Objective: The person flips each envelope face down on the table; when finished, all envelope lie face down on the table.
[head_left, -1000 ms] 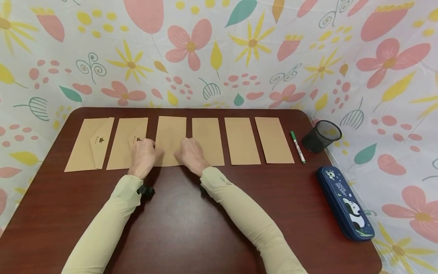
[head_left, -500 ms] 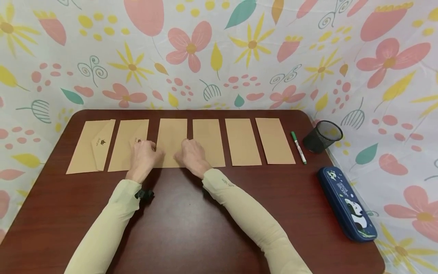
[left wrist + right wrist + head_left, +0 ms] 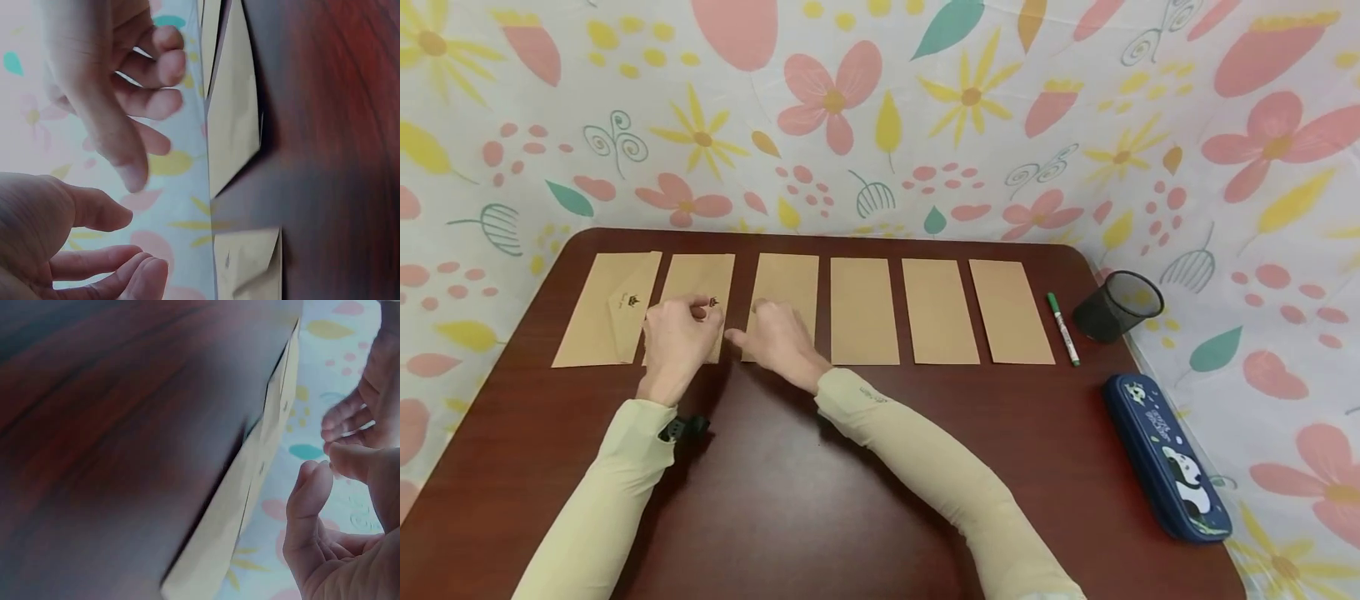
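Note:
A row of brown paper envelopes lies along the table's far side. My left hand [image 3: 679,340] hovers over the second envelope from the left [image 3: 696,273], whose printed crown shows at its right. In the left wrist view its thumb and fingers [image 3: 103,272] are apart, with nothing between them. Over the lower part of the third envelope [image 3: 790,279] is my right hand [image 3: 784,340], thumb stretched left, holding nothing. In the right wrist view, the right hand's bent fingers [image 3: 309,494] stand clear of the envelopes [image 3: 219,531].
The leftmost envelope [image 3: 591,308] has a crown-printed flap. More plain envelopes [image 3: 865,312] continue to the right. A green-capped marker [image 3: 1063,329], a black mesh pen cup [image 3: 1108,312] and a blue panda pencil case [image 3: 1167,458] stand or lie at the right edge. A flowered cloth [image 3: 880,125] hangs behind.
Both hands have moved left: the left from beside the third envelope to over the second, the right from the gap beside the fourth to over the third. The head view has shifted slightly.

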A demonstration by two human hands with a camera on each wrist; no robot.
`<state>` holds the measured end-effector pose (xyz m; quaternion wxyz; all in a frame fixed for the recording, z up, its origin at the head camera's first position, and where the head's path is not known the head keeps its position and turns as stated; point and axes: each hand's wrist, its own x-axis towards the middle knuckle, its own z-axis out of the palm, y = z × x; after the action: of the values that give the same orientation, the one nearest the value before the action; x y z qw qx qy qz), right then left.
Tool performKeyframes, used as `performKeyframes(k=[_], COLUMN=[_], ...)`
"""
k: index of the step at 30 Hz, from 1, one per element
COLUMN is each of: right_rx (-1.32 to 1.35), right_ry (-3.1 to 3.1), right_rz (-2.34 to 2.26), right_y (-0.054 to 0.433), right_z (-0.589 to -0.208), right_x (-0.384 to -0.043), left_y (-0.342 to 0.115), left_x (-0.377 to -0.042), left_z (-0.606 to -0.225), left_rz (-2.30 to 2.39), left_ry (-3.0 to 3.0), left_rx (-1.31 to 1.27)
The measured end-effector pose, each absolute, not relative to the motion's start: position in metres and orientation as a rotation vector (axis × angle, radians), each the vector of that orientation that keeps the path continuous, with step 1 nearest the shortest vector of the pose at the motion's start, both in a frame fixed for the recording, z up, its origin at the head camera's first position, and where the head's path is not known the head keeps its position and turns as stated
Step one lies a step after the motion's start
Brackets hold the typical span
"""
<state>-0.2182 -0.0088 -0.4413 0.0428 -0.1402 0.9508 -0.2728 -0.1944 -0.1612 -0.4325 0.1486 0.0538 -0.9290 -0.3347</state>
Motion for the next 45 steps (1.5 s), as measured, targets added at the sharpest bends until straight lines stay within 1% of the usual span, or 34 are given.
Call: performKeyframes(k=[5,11,13,18,25,31,38,44,45], right_rx=[-0.421,-0.379,-0.424,-0.552,-0.496,-0.419,-0.485,-0.394,-0.390], right_ry=[2.838,2.822,2.846,2.888,2.894,2.815,2.814,2.800,2.799], right_rz=[-0.779,-0.674,-0.638,-0.539,-0.391,-0.513,-0.560,-0.627,-0.642], right_y=[-0.034,-0.068,-0.077,-0.094,-0.101,-0.097,-0.091,-0.088,-0.086], right_z=[-0.449,-0.492,-0.503,-0.517,-0.518,-0.512,-0.517,-0.516,-0.511], right_x=[-0.233,-0.266,-0.274,-0.284,-0.283,-0.282,-0.284,-0.285,-0.282], left_y=[-0.172,-0.179,-0.181,-0.184,-0.195,-0.210,-0.223,-0.231,-0.232], left_x=[-0.195,-0.196,-0.196,-0.197,-0.195,-0.195,-0.199,-0.201,-0.202], left_z=[-0.429,-0.429,-0.431,-0.436,-0.439,-0.443,-0.450,-0.452,-0.452], left_rz=[-0.963,-0.953,-0.934,-0.902,-0.928,-0.879,-0.827,-0.851,-0.872], left_ry=[-2.670,-2.693,-2.685,-2.677,-2.721,-2.768,-2.770,-2.801,-2.811], left_rx=[0.186,0.223,0.219,0.208,0.279,0.316,0.320,0.360,0.381])
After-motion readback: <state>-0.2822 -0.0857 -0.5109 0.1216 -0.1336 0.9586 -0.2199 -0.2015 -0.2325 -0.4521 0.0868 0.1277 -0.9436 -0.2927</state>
